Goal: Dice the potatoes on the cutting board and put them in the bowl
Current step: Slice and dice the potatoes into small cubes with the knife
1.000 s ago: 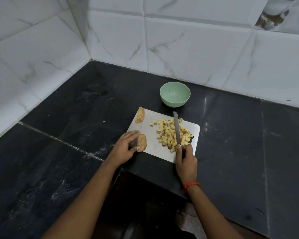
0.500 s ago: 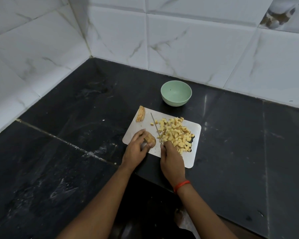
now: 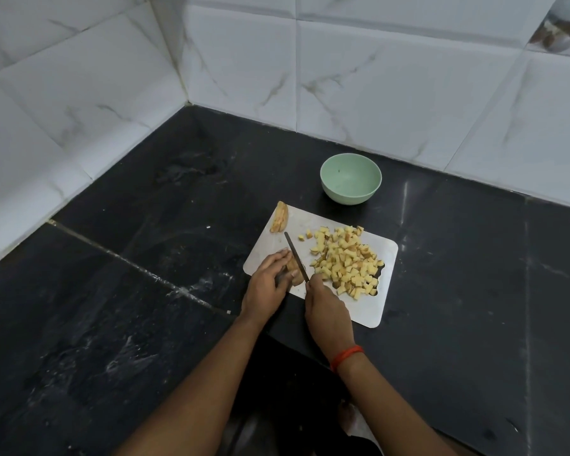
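Nearest me, my right hand (image 3: 323, 304) (a red thread band (image 3: 347, 353) on its wrist) is clenched round the handle of the knife (image 3: 296, 255). The blade slants away and to the left, against the right side of the potato piece (image 3: 295, 270); I cannot tell whether it has bitten in. Just left of it, my left hand (image 3: 266, 286) pins that piece to the near-left part of the cutting board (image 3: 372, 312), fingers (image 3: 277, 260) curled over its top and grasping it. The board lies on the dark desk (image 3: 112, 307). Right of the blade, a heap of diced potato (image 3: 344, 263) covers the board's middle and right side. At the far-left corner lies a potato wedge (image 3: 279, 218), partly over the edge. Beyond the board, near but apart, stands the pale green bowl (image 3: 351, 179), with white marbled wall tiles (image 3: 392, 77) behind.
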